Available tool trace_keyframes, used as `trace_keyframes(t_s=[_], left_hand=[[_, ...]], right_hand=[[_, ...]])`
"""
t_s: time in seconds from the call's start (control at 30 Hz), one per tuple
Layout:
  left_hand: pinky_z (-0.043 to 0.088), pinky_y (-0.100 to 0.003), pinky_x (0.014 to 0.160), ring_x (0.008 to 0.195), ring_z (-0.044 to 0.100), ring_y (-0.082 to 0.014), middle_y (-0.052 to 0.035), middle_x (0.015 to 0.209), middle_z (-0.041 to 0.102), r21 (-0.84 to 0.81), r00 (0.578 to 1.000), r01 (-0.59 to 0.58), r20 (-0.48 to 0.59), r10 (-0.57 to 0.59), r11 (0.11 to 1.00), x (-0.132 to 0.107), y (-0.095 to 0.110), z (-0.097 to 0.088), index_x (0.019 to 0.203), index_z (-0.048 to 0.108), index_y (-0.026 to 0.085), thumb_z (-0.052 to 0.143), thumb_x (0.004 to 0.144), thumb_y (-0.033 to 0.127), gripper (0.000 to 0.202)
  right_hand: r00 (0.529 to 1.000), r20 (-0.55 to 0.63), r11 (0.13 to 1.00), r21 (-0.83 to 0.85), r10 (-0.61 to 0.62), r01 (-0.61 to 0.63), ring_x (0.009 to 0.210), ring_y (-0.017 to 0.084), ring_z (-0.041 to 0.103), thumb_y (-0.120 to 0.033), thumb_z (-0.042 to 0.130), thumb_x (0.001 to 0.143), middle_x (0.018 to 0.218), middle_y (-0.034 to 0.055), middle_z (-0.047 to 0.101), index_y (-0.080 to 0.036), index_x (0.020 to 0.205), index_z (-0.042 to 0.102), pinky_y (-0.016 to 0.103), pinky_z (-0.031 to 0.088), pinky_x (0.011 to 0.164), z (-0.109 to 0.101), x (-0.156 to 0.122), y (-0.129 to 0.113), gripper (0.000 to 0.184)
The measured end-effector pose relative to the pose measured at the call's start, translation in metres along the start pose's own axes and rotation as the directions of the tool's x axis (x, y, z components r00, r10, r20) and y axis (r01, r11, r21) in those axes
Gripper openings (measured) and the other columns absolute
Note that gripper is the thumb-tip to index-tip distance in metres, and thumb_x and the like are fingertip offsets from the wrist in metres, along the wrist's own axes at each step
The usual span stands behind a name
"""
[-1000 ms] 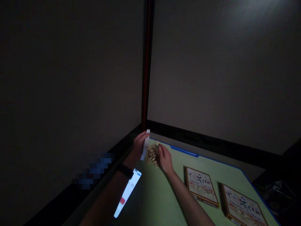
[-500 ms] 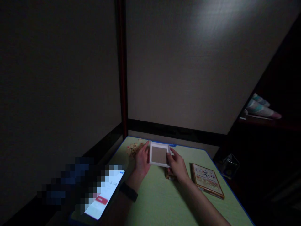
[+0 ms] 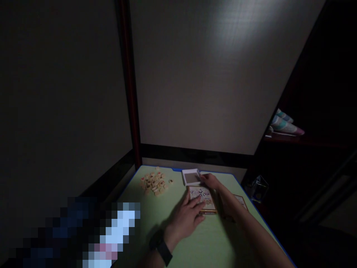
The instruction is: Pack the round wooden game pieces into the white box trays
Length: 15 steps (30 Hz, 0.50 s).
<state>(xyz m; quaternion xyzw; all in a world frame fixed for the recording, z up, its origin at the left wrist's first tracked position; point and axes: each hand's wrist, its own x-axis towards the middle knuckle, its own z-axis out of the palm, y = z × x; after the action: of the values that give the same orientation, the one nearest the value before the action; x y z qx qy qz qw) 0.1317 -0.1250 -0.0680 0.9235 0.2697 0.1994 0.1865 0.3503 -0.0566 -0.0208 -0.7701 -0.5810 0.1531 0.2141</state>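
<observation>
Between the left hand [image 3: 184, 219] and the pile of round pieces [image 3: 153, 183], which is to its left and ahead, a strip of bare bench [image 3: 167, 208] leaves a passage; 1 loose piece [image 3: 171, 181] lies at its edge. Directly ahead of the left hand, the printed box [image 3: 198, 191] under its fingers blocks low movement, and beyond it stands the white tray [image 3: 191, 177], held by the right hand [image 3: 211, 181]. The right forearm [image 3: 248, 221] crosses before the other box [image 3: 241, 201]. Between the 2 forearms, the bench is open. Ahead of both hands, the wall [image 3: 195, 93] is the limit.
</observation>
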Motion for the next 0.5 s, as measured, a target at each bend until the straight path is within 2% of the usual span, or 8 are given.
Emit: trace_keyframes(t_s=[0.07, 0.13, 0.2, 0.27, 0.3, 0.37, 0.43, 0.5], left_hand=[[0.026, -0.052, 0.122, 0.152, 0.01, -0.0275, 0.0054, 0.153, 0.043, 0.029, 1.0, -0.003, -0.004, 0.003, 1.0, -0.003, -0.004, 0.002, 0.144, 0.048, 0.035, 0.053, 0.094, 0.048, 0.052], [0.029, -0.051, 0.121, 0.151, 0.015, -0.0279, 0.0062, 0.152, 0.046, 0.045, 1.0, -0.005, -0.021, 0.006, 0.999, -0.006, -0.005, 0.004, 0.142, 0.05, 0.036, 0.054, 0.093, 0.048, 0.051], [0.032, -0.051, 0.12, 0.15, 0.021, -0.0286, 0.0065, 0.149, 0.048, 0.063, 0.999, -0.011, -0.038, 0.013, 0.998, -0.009, -0.003, 0.005, 0.141, 0.051, 0.038, 0.056, 0.093, 0.046, 0.049], [0.035, -0.053, 0.118, 0.149, 0.025, -0.0292, 0.0061, 0.148, 0.051, 0.085, 0.999, -0.012, -0.045, 0.016, 0.996, -0.01, -0.001, 0.006, 0.14, 0.052, 0.039, 0.058, 0.092, 0.043, 0.048], [0.036, -0.053, 0.117, 0.148, 0.026, -0.0296, 0.0057, 0.147, 0.052, 0.092, 0.999, -0.008, -0.049, 0.012, 0.996, -0.011, 0.0, 0.006, 0.139, 0.053, 0.039, 0.059, 0.092, 0.042, 0.048], [0.039, -0.054, 0.115, 0.148, 0.027, -0.0303, 0.0045, 0.145, 0.054, 0.1, 0.998, 0.001, -0.055, 0.005, 0.995, -0.01, 0.003, 0.006, 0.138, 0.054, 0.038, 0.06, 0.092, 0.039, 0.047], [0.038, -0.054, 0.115, 0.147, 0.028, -0.0307, 0.0035, 0.143, 0.055, 0.105, 0.998, -0.004, -0.059, 0.01, 0.994, -0.01, 0.005, 0.006, 0.137, 0.056, 0.037, 0.06, 0.092, 0.036, 0.045], [0.036, -0.054, 0.116, 0.147, 0.029, -0.0304, 0.003, 0.142, 0.057, 0.105, 0.998, -0.016, -0.064, 0.023, 0.994, -0.01, 0.007, 0.005, 0.135, 0.058, 0.036, 0.06, 0.092, 0.033, 0.044]], right_hand=[[0.999, 0.005, 0.998, -0.061, -0.034, 0.034, 0.086, 0.023, 0.07, -0.04, 0.052, 0.093, 0.082, 0.0101, 0.077, -0.016, 0.077, 0.076, 0.025, 0.047, 0.073, -0.004, -0.006, 0.001, 0.037], [0.999, -0.017, 0.992, -0.125, -0.037, 0.034, 0.096, 0.026, 0.068, -0.039, 0.048, 0.095, 0.094, 0.0135, 0.077, -0.017, 0.085, 0.077, 0.031, 0.046, 0.083, -0.012, -0.019, 0.005, 0.037], [0.998, -0.069, 0.982, -0.189, -0.011, -0.002, 0.108, 0.034, 0.063, -0.039, 0.043, 0.097, 0.107, 0.0194, 0.073, -0.016, 0.1, 0.075, 0.044, 0.043, 0.093, -0.02, -0.04, 0.012, 0.04], [0.99, -0.143, 0.963, -0.264, 0.015, -0.053, 0.122, 0.043, 0.052, -0.044, 0.041, 0.097, 0.123, 0.0242, 0.066, -0.015, 0.117, 0.07, 0.062, 0.034, 0.099, -0.022, -0.069, 0.023, 0.045], [0.982, -0.188, 0.933, -0.354, -0.002, -0.065, 0.128, 0.045, 0.046, -0.048, 0.044, 0.095, 0.132, 0.0215, 0.061, -0.021, 0.126, 0.065, 0.068, 0.03, 0.1, -0.021, -0.084, 0.029, 0.046], [0.982, -0.19, 0.88, -0.465, 0.005, -0.094, 0.136, 0.051, 0.032, -0.055, 0.053, 0.089, 0.149, 0.0179, 0.046, -0.027, 0.137, 0.056, 0.076, 0.025, 0.098, -0.016, -0.112, 0.042, 0.056], [0.985, -0.166, 0.87, -0.48, 0.039, -0.116, 0.139, 0.05, 0.03, -0.054, 0.051, 0.09, 0.155, 0.0158, 0.039, -0.03, 0.142, 0.051, 0.074, 0.03, 0.097, -0.01, -0.132, 0.054, 0.058], [0.992, -0.121, 0.886, -0.456, 0.024, -0.077, 0.139, 0.044, 0.033, -0.049, 0.044, 0.094, 0.153, 0.0149, 0.041, -0.03, 0.144, 0.048, 0.067, 0.036, 0.098, -0.007, -0.142, 0.065, 0.054]])
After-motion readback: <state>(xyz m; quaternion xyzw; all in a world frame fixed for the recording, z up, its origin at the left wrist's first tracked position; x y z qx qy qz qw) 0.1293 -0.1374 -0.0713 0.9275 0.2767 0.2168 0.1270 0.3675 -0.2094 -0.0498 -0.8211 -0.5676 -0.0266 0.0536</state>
